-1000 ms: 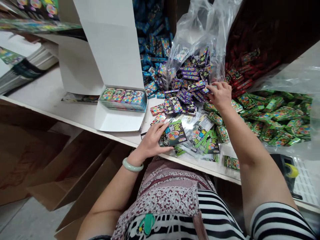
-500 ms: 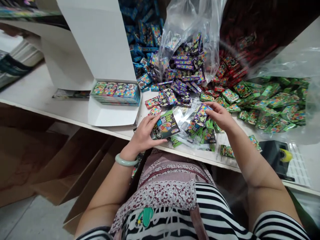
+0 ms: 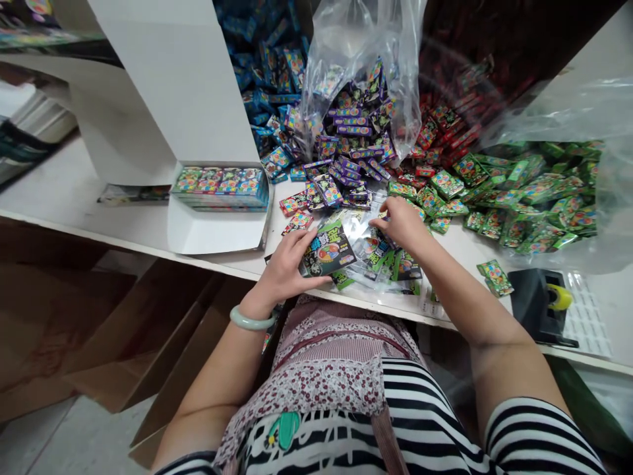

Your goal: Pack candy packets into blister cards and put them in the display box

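My left hand [image 3: 289, 267] grips a black-and-green printed pouch [image 3: 329, 251] by its left side, thumb below and fingers above. My right hand [image 3: 401, 224] is to its right, fingertips pinched together over clear plastic. Whatever sits in that pinch is mostly hidden by the fingers. Beneath the right hand lie more black-and-green pouches [image 3: 406, 267] in a loose overlapping stack. Just beyond both hands, small purple boxes [image 3: 329, 190] spill out of a clear plastic bag [image 3: 363, 39]. Two red boxes [image 3: 297, 222] rest close to my left fingers.
An open white carton [image 3: 217, 231] with rows of small boxes stands at left. Blue packets [image 3: 281, 66] and red packets [image 3: 445, 119] are heaped behind, green packets [image 3: 539, 198] at right. A black tape dispenser [image 3: 537, 307] sits near the front edge. Cardboard boxes [image 3: 109, 330] stand below.
My right hand has moved left and slightly away from me, and the purple box it held is now out of sight. My left hand keeps hold of the pouch. The view has shifted slightly.
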Tool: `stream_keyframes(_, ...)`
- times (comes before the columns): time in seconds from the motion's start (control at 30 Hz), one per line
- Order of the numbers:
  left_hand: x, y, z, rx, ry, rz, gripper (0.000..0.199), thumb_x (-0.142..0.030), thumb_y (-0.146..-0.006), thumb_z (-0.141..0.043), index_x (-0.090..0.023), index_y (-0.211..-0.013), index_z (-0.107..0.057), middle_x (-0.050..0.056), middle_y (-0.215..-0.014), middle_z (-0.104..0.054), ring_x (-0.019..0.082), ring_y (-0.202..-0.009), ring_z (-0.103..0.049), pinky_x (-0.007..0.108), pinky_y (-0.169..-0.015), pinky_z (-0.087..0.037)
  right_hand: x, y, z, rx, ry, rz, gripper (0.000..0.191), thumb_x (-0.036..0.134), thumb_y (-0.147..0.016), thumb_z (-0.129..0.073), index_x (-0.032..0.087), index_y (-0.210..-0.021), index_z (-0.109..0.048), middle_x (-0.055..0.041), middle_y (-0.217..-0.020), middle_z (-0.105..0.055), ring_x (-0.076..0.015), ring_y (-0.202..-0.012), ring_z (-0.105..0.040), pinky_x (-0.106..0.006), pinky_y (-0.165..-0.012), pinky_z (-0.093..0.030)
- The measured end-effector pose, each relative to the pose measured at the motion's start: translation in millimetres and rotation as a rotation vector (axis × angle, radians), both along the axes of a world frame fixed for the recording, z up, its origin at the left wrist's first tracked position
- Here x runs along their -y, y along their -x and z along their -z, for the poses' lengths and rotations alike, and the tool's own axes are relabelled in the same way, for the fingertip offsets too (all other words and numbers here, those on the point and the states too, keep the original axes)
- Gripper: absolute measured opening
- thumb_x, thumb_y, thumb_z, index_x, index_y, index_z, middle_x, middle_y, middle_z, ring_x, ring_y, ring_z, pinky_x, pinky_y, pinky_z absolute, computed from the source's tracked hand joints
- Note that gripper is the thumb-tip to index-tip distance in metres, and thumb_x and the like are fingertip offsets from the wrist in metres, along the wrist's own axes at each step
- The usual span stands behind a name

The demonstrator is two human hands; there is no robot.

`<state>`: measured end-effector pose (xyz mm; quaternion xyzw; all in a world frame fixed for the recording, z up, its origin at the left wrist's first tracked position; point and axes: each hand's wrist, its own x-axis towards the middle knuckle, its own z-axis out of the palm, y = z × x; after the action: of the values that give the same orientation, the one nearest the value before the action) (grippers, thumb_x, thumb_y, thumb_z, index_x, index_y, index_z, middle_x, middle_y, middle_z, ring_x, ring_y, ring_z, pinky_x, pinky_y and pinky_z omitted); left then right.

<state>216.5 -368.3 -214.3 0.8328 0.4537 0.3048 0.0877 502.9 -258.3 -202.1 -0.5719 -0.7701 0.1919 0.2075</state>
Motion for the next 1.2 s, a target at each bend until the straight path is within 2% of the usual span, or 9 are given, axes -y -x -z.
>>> stream_keyframes(0.1,1.4,2.9,-1.3,-0.001,-0.011,0.003,0.101,-0.065,-0.075,-0.073,-0.025,-0.156,-0.029,0.015,-0.134,-0.050,0.034,-0.122,-0.054,0.053,-0.106,-0.049,-7.8,-1.5,3.0,-0.277,0.152,-0.015,0.034,0.048,-0.087,-0.064,0.021,-0.108,-0.061,-0.0072,-0.095,-0.066,-0.0229,-0.083,-0.067,-0.041,-0.076,-0.056)
stream_keyframes(0.17,2.9,8.5,-1.5,-0.008,-0.017,-0.008,0.101,-0.064,-0.075,-0.073,-0.025,-0.156,-0.028,0.015,-0.133,-0.050,0.034,-0.123,-0.054,0.052,-0.106,-0.049,-9.5,-18.7,0.8,-0.341,0.143,-0.090,0.039,0.050,-0.088,-0.061,0.022,-0.115,-0.059,-0.0093,-0.111,-0.067,-0.0246,-0.096,-0.068,-0.044,-0.085,-0.056)
stream_keyframes(0.27,3.7,13.7,0.2,-0.017,-0.002,-0.011,0.100,-0.064,-0.076,-0.073,-0.024,-0.156,-0.028,0.016,-0.134,-0.050,0.034,-0.124,-0.053,0.052,-0.107,-0.048,-7.9,-51.1,-3.7,-0.053,0.123,-0.359,0.065,0.048,-0.074,-0.077,0.024,-0.130,-0.058,-0.0131,-0.146,-0.053,-0.0365,-0.138,-0.046,-0.058,-0.112,-0.039)
stream_keyframes(0.37,1.5,9.2,2.7,-0.016,0.026,0.028,0.099,-0.064,-0.076,-0.073,-0.024,-0.156,-0.029,0.016,-0.134,-0.050,0.034,-0.124,-0.053,0.053,-0.107,-0.048,-4.7,-65.7,-4.1,0.298,0.202,-0.518,0.088,0.037,-0.069,-0.081,0.029,-0.148,-0.045,-0.0105,-0.162,-0.034,-0.0426,-0.152,-0.017,-0.068,-0.118,-0.019)
stream_keyframes(0.47,-1.2,2.4,3.7,-0.009,0.035,0.078,0.099,-0.063,-0.076,-0.073,-0.023,-0.155,-0.029,0.017,-0.134,-0.049,0.034,-0.124,-0.053,0.053,-0.105,-0.049,-1.5,-62.0,-4.2,0.396,0.191,-0.559,0.083,0.028,-0.071,-0.075,0.027,-0.149,-0.045,-0.0133,-0.156,-0.042,-0.0412,-0.146,-0.031,-0.066,-0.116,-0.025)
stream_keyframes(0.6,-2.3,2.6,3.3,-0.016,0.040,0.088,0.101,-0.064,-0.075,-0.074,-0.022,-0.156,-0.029,0.018,-0.135,-0.049,0.035,-0.125,-0.052,0.055,-0.105,-0.048,11.2,-55.3,-21.2,0.157,0.068,-0.476,0.078,0.036,-0.073,-0.075,0.022,-0.145,-0.049,-0.0164,-0.138,-0.050,-0.0356,-0.128,-0.051,-0.054,-0.110,-0.042)
stream_keyframes(0.7,-2.7,3.8,2.6,-0.019,0.037,0.089,0.102,-0.063,-0.074,-0.075,-0.023,-0.156,-0.028,0.017,-0.136,-0.049,0.035,-0.125,-0.051,0.055,-0.106,-0.047,28.7,-51.7,-44.1,-0.038,-0.025,-0.560,0.077,0.043,-0.077,-0.074,0.027,-0.147,-0.045,-0.0134,-0.137,-0.048,-0.0324,-0.129,-0.050,-0.052,-0.110,-0.044)
stream_keyframes(0.83,-4.3,-3.0,-1.4,-0.006,0.017,0.139,0.104,-0.063,-0.075,-0.075,-0.023,-0.157,-0.026,0.017,-0.136,-0.048,0.034,-0.126,-0.050,0.054,-0.106,-0.047,47.0,-40.9,-63.6,-0.025,-0.051,-0.776,0.074,0.039,-0.082,-0.072,0.031,-0.149,-0.043,-0.0124,-0.139,-0.048,-0.0309,-0.130,-0.049,-0.053,-0.109,-0.045)
stream_keyframes(1.2,-4.9,-9.0,-3.8,-0.038,0.072,0.212,0.102,-0.063,-0.075,-0.075,-0.021,-0.156,-0.028,0.018,-0.135,-0.048,0.035,-0.125,-0.051,0.054,-0.106,-0.047,41.5,-24.3,-66.6,0.163,-0.062,-0.803,0.066,0.036,-0.080,-0.073,0.023,-0.141,-0.055,-0.0154,-0.135,-0.054,-0.0332,-0.122,-0.054,-0.053,-0.102,-0.049)
